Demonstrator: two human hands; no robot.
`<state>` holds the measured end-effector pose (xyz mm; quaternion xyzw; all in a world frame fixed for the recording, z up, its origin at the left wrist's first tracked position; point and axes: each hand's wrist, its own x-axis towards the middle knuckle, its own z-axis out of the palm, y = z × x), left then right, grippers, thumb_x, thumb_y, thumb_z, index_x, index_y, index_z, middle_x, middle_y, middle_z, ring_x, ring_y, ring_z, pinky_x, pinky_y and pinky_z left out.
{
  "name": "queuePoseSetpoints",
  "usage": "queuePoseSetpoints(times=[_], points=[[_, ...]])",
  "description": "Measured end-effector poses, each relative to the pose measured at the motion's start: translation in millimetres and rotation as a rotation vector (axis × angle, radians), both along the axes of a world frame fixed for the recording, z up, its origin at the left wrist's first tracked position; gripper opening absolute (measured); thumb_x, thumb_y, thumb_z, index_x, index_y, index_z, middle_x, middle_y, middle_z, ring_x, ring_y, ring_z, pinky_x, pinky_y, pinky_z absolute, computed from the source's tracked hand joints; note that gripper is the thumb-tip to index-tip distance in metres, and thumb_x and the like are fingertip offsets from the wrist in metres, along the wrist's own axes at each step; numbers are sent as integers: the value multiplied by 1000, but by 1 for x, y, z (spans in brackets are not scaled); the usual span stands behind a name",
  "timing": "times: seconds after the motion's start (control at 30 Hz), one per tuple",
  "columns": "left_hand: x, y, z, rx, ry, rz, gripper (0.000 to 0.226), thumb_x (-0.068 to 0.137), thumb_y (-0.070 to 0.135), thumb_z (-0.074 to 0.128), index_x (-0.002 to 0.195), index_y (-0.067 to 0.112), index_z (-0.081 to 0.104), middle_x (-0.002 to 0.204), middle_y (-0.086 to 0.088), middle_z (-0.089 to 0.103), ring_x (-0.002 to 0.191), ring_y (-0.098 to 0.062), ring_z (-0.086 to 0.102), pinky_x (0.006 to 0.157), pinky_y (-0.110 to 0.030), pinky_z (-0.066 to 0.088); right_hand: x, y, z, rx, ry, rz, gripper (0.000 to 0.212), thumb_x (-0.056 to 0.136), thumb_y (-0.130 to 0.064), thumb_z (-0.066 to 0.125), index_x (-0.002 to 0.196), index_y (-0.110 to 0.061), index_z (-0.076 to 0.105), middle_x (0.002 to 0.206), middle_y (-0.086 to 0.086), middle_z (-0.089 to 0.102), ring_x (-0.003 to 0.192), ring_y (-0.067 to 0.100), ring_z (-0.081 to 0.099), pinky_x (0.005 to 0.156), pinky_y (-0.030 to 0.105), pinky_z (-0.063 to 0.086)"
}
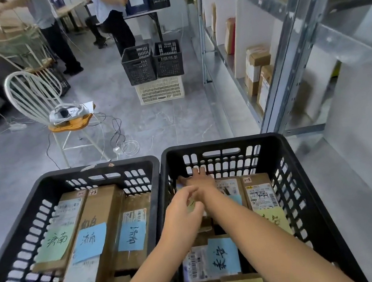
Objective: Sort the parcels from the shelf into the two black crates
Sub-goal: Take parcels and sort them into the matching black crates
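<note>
The left black slatted plastic crate (25,239) is packed with brown cardboard parcels (101,227) bearing green and blue notes. Both hands reach into the right black crate (293,197), which is also well filled. The left hand (182,210) is loosely curled, and I cannot tell whether it pinches anything. The right hand (198,178) lies flat with fingers spread, near the far wall. Brown boxes (257,63) stand on the metal shelf (284,27), so I judge the sorting well along but unfinished.

We see a grey marbled tile floor (165,124) across the middle of the frame. At left centre a white spindle-backed metal chair with an orange wooden seat (34,96) stands on it, with loose black and white cables (118,137) beside its legs. At upper centre sits a cream slatted plastic crate (160,90). At right, a grey metal shelf (292,50) carries upright brown cardboard parcels (257,66).
</note>
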<state>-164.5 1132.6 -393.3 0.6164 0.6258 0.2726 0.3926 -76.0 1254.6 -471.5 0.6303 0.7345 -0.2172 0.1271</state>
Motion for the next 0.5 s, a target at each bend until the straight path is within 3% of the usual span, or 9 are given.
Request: queuePoseSetpoints(times=[0.07,0.17,0.23,0.3,0.37,0.5], points=[[-7,0,0,12,27,6,43,95,12,54,137,23,53,132,11,54,121,-3,49,96,-18,38,-7,-8,-6,9,-20,-20,75,93,-35,59,153,-39,14,153,20,17,142,40,15,102,52,39],[-21,0,3,59,77,-9,41,95,12,55,134,23,55,130,12,57,122,-4,50,99,-18,38,-1,-20,-5,60,46,-87,88,90,-23,65,157,-30,8,158,18,13,146,37,14,112,53,31],[-30,2,6,91,117,-25,41,94,12,55,135,21,55,129,10,57,121,-5,51,101,-20,39,8,-27,7,147,137,-137,70,97,-29,55,156,-21,18,158,15,22,145,33,23,114,49,30],[-35,5,9,100,140,-39,42,95,12,55,137,18,54,133,7,56,124,-9,50,107,-27,40,20,-36,21,234,238,-186,47,104,-35,39,147,-16,39,147,13,40,135,30,40,106,44,39],[-37,2,13,98,164,-70,43,95,12,54,138,17,53,137,5,54,127,-11,49,109,-30,40,33,-48,39,266,320,-206,41,105,-34,34,137,-15,51,137,8,51,126,27,49,98,40,43],[-35,-5,23,85,151,-143,42,97,12,55,139,16,50,139,1,53,127,-13,49,109,-31,41,61,-77,75,244,320,-204,43,104,-36,39,143,-18,47,144,4,47,131,23,46,105,40,41]])
